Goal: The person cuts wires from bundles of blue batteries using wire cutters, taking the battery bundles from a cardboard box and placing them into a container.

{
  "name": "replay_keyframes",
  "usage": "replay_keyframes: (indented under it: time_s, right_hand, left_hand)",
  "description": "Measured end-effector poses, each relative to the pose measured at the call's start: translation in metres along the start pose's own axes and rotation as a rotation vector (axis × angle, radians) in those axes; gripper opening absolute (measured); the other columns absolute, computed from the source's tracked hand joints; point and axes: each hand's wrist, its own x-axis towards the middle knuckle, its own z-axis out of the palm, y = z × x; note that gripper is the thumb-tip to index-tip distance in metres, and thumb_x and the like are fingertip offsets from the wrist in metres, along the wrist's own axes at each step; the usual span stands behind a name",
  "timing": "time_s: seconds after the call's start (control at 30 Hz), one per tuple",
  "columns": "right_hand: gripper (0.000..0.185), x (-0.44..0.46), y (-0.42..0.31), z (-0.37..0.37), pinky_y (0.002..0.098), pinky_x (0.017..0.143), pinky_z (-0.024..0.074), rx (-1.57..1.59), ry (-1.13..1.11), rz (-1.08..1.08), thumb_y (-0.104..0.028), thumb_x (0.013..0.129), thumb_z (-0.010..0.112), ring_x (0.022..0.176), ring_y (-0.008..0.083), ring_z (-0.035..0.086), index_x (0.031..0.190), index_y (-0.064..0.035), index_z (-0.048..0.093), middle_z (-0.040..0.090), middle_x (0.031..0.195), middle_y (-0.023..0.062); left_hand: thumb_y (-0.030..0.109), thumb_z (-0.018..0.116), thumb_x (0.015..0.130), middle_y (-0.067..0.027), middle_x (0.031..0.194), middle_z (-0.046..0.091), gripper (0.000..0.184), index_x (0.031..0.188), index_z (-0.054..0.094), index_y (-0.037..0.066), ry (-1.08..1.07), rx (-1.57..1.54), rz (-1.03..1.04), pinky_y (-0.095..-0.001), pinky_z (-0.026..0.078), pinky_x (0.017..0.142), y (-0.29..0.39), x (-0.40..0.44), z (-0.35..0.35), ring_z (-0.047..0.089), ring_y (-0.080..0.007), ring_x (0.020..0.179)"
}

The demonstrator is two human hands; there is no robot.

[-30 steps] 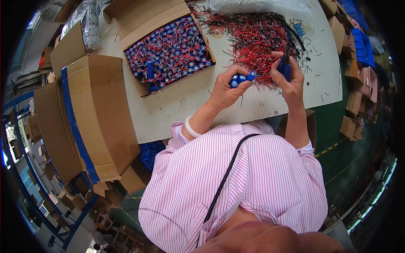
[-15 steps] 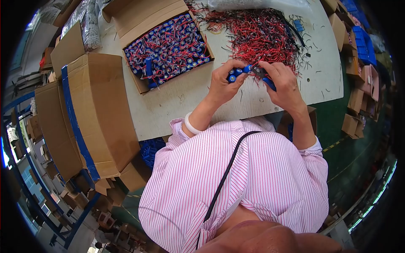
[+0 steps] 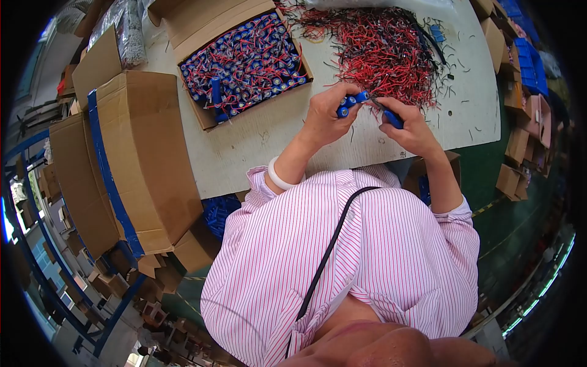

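Cells (image 3: pixel 350 102), a few of them blue, sit bunched in the left hand (image 3: pixel 328 116), at about 1 o'clock in the view, over the table (image 3: pixel 263 150). That hand is clamped on them, with their ends showing past the fingers. The right hand (image 3: pixel 413 131) is closed on pliers (image 3: pixel 393 118) with blue handles, at 4 o'clock from the cells. The hands are near each other but apart; whether the tips of the pliers touch a cell or a wire cannot be told.

At 10 o'clock from the left hand lies an open box (image 3: pixel 200 115), packed with more blue cells with red and black wires tangled over them. One cell (image 3: pixel 216 90) stands out toward the box's 8 o'clock corner. At 12 o'clock from the right hand spreads a pile (image 3: pixel 388 58) of red and black wires, with a clear bag (image 3: pixel 397 6) beyond it and a small blue piece (image 3: pixel 436 33) at its 2 o'clock. Between 8 and 9 o'clock from the left hand stands a big carton (image 3: pixel 153 165) with blue tape (image 3: pixel 111 171) along its edge. A white bangle (image 3: pixel 277 175) circles the left wrist.
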Motion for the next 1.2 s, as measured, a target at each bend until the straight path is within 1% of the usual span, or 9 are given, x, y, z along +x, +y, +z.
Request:
replay_keyframes:
  time_s: [0.03, 0.07, 0.17, 0.23, 0.3, 0.33, 0.43, 0.9, 1.2]
  right_hand:
    - [0.04, -0.001, 0.0, -0.001, 0.0247, 0.062, 0.0426, 0.32, -0.146, 0.209, -0.001, 0.071, 0.061, 0.066, 0.0122, 0.052, 0.111, -0.0027, 0.056, 0.054, 0.076, 0.0023]
    - [0.043, -0.001, 0.008, 0.003, 0.0213, 0.057, 0.0396, 0.452, -0.157, 0.163, -0.005, 0.071, 0.061, 0.063, 0.0068, 0.047, 0.114, -0.0056, 0.056, 0.05, 0.072, -0.0007]
    - [0.043, 0.005, 0.005, -0.004, 0.0215, 0.055, 0.0389, 0.828, -0.219, 0.242, -0.006, 0.071, 0.061, 0.061, 0.0069, 0.048, 0.114, -0.0049, 0.055, 0.05, 0.071, -0.0011]
    - [0.041, 0.007, 0.007, -0.006, 0.0238, 0.053, 0.0386, 0.8, -0.2, 0.233, -0.006, 0.073, 0.06, 0.057, 0.0101, 0.048, 0.113, -0.0025, 0.054, 0.051, 0.068, 0.0022]
    - [0.042, 0.005, 0.004, -0.005, 0.0309, 0.058, 0.042, -0.082, 0.081, 0.091, -0.006, 0.074, 0.06, 0.062, 0.0191, 0.052, 0.114, -0.0018, 0.052, 0.054, 0.073, 0.0087]
    - [0.044, 0.003, 0.006, -0.005, 0.0372, 0.068, 0.0426, -0.636, 0.155, -0.076, -0.006, 0.073, 0.061, 0.076, 0.0278, 0.054, 0.116, -0.003, 0.049, 0.055, 0.085, 0.0133]
    - [0.048, -0.002, -0.015, -0.009, 0.0397, 0.075, 0.0408, -0.683, 0.12, -0.018, -0.006, 0.07, 0.062, 0.088, 0.0295, 0.052, 0.116, -0.0045, 0.048, 0.054, 0.092, 0.0125]
    - [0.049, 0.012, -0.031, -0.01, 0.0372, 0.071, 0.0394, -0.68, 0.096, -0.236, -0.003, 0.067, 0.062, 0.083, 0.0266, 0.052, 0.115, -0.0042, 0.05, 0.052, 0.086, 0.0107]
    - [0.043, 0.01, -0.029, -0.012, 0.0366, 0.068, 0.0407, -0.773, 0.07, -0.228, -0.003, 0.069, 0.061, 0.079, 0.0259, 0.053, 0.111, -0.0038, 0.052, 0.053, 0.083, 0.0103]
  left_hand:
    - [0.003, 0.064, 0.075, -0.0062, 0.075, 0.06, 0.02, 0.093, 0.056, 0.002, -0.001, -0.087, -0.036, -0.0242, 0.044, 0.057, 0.002, 0.0, -0.001, 0.055, -0.013, 0.063]
    - [0.002, 0.065, 0.073, -0.0075, 0.075, 0.059, 0.021, 0.092, 0.056, 0.002, -0.002, -0.175, -0.071, -0.0254, 0.044, 0.057, 0.003, 0.0, -0.001, 0.057, -0.016, 0.063]
    - [0.004, 0.065, 0.076, -0.0039, 0.074, 0.059, 0.019, 0.093, 0.056, 0.002, 0.008, -0.346, -0.203, -0.0226, 0.043, 0.057, -0.004, -0.004, 0.002, 0.053, -0.0094, 0.063]
    - [0.006, 0.065, 0.077, -0.0022, 0.074, 0.059, 0.019, 0.093, 0.056, 0.002, 0.022, -0.403, -0.236, -0.0213, 0.043, 0.057, -0.002, -0.003, 0.001, 0.052, -0.0073, 0.063]
    - [0.007, 0.065, 0.078, -0.0005, 0.075, 0.059, 0.018, 0.094, 0.057, 0.002, 0.037, -0.465, -0.271, -0.02, 0.043, 0.057, -0.001, -0.002, -0.001, 0.051, -0.0052, 0.064]
    - [0.007, 0.065, 0.078, 0.0003, 0.075, 0.059, 0.019, 0.094, 0.057, 0.002, 0.028, -0.491, -0.285, -0.0193, 0.043, 0.056, 0.0, -0.002, -0.002, 0.051, -0.0045, 0.064]
    - [0.007, 0.065, 0.079, 0.0014, 0.074, 0.059, 0.019, 0.095, 0.057, 0.002, 0.011, -0.524, -0.336, -0.0182, 0.042, 0.056, 0.003, 0.0, -0.004, 0.05, -0.0034, 0.063]
    - [0.004, 0.065, 0.075, -0.0024, 0.072, 0.06, 0.018, 0.092, 0.059, 0.002, 0.031, -0.32, -0.256, -0.0208, 0.043, 0.056, -0.003, -0.001, 0.001, 0.052, -0.0056, 0.062]
    - [0.002, 0.064, 0.07, -0.0087, 0.074, 0.059, 0.022, 0.091, 0.058, 0.003, 0.062, -0.091, -0.072, -0.0281, 0.044, 0.058, -0.003, 0.0, 0.003, 0.056, -0.0199, 0.063]
